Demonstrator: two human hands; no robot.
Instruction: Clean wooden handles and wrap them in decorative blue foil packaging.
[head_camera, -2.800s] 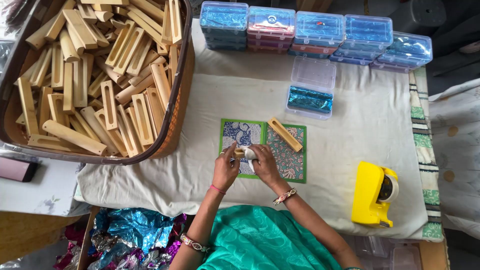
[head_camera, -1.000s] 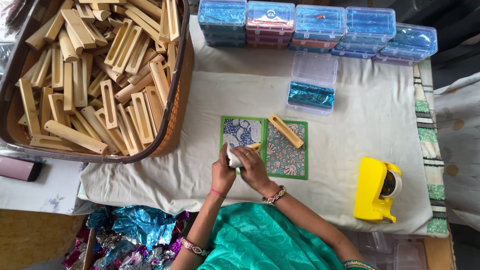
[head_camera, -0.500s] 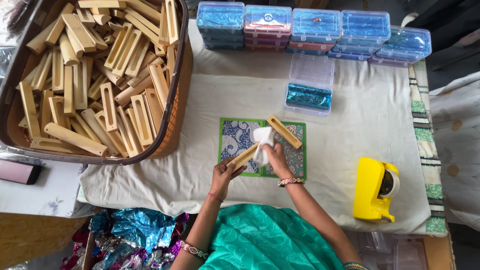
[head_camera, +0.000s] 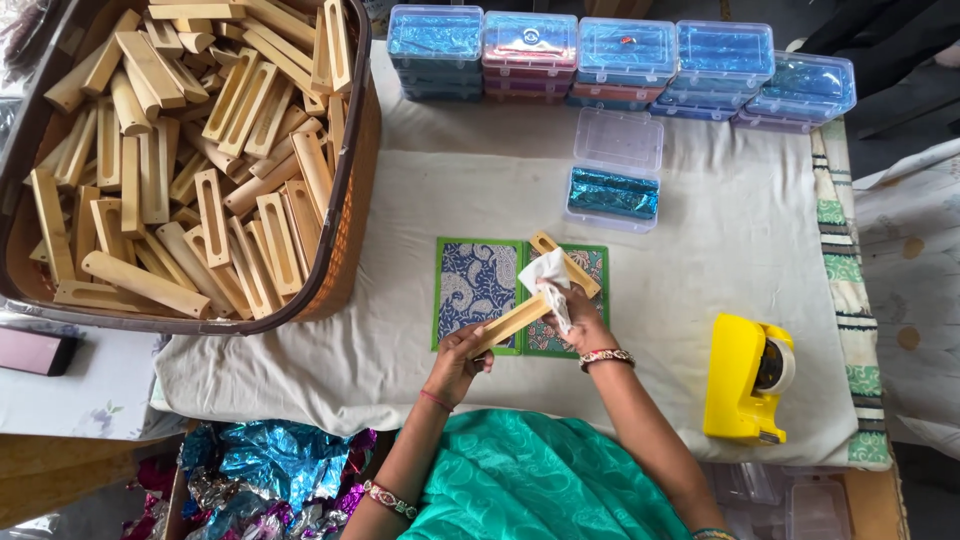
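My left hand (head_camera: 455, 362) pinches one end of a wooden stick (head_camera: 512, 322) above the green patterned mat (head_camera: 478, 290). My right hand (head_camera: 583, 325) presses a white cloth (head_camera: 547, 277) onto the stick's other end.

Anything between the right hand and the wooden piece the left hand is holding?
Yes: a white cloth. The right hand holds it bunched against the upper end of the slotted wooden piece, so cloth, not bare skin, meets the wood there. The left hand grips the lower end directly.
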